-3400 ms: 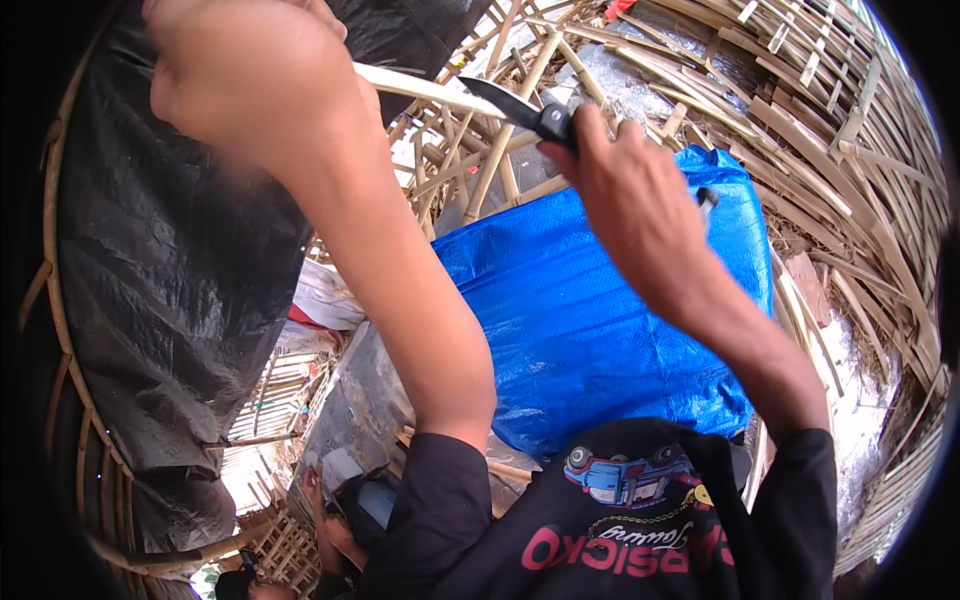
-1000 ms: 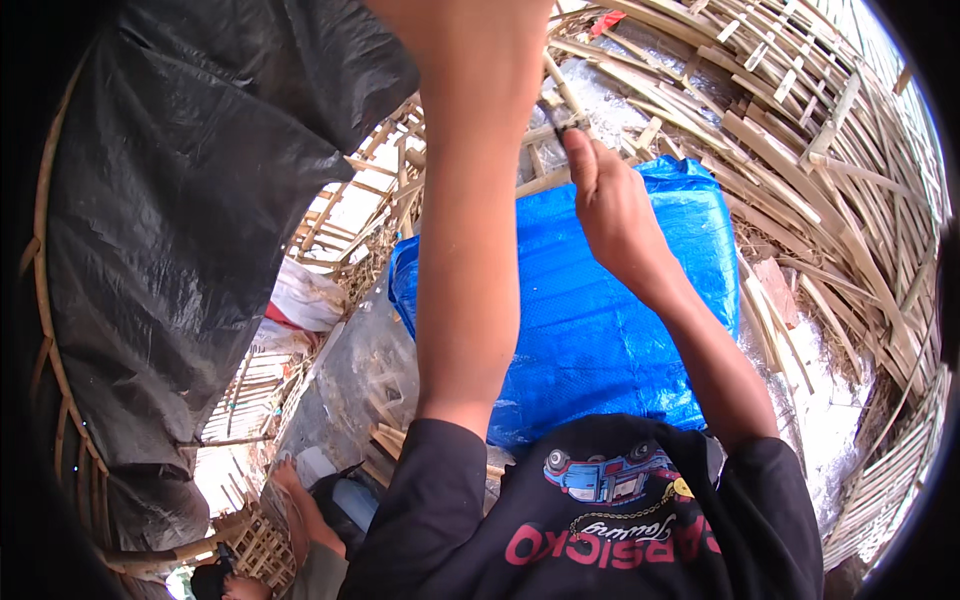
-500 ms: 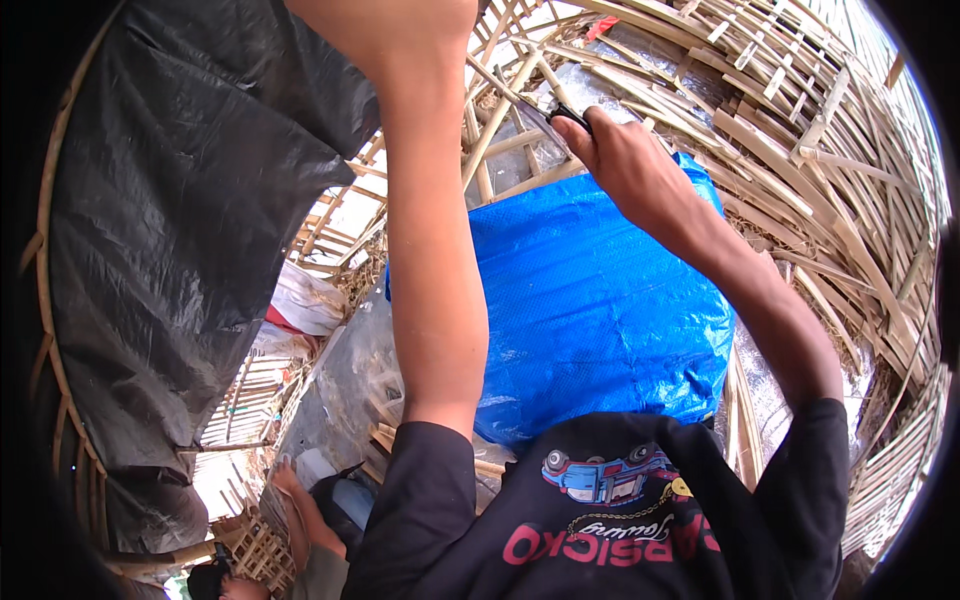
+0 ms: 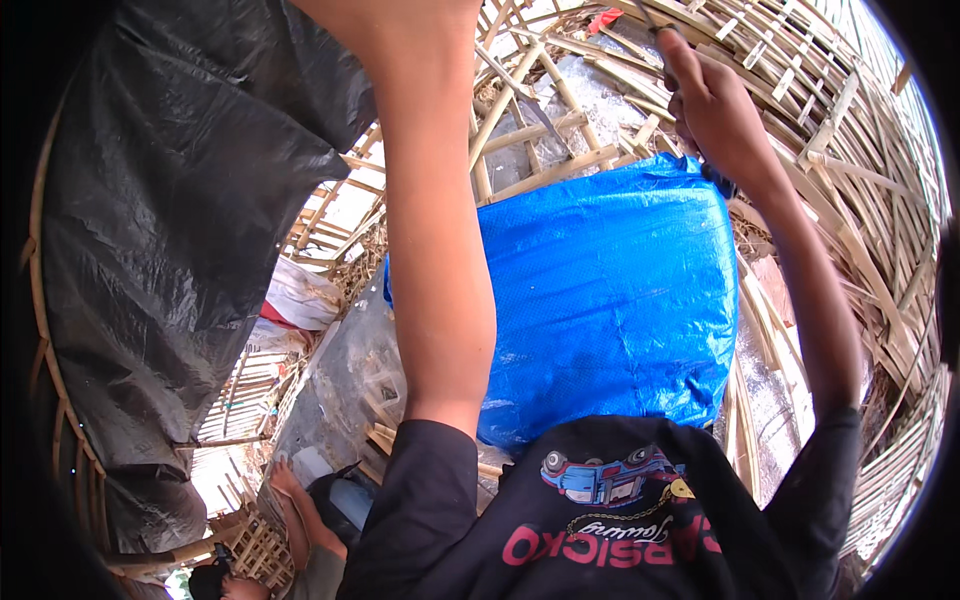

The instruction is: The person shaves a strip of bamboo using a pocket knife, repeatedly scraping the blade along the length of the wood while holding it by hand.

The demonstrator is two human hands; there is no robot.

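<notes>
My right hand (image 4: 712,112) is raised at the upper right, fingers closed around a dark-handled knife (image 4: 722,180) whose handle end shows under the palm; the blade is hard to make out. It hovers by the bamboo lattice (image 4: 560,165) just above the top edge of a blue tarp bundle (image 4: 610,300). My left forearm (image 4: 435,230) rises straight up the middle of the picture. Its hand is cut off by the top edge, so I cannot see what it holds.
A black plastic sheet (image 4: 170,210) hangs over the curved bamboo frame on the left. Woven bamboo strips (image 4: 860,170) fill the right side. Clear plastic (image 4: 345,385) lies below the tarp. Another person's arm (image 4: 300,520) shows far below at the lower left.
My right hand has moved up and to the right along the lattice. My left arm has lifted higher, taking its hand out past the top edge.
</notes>
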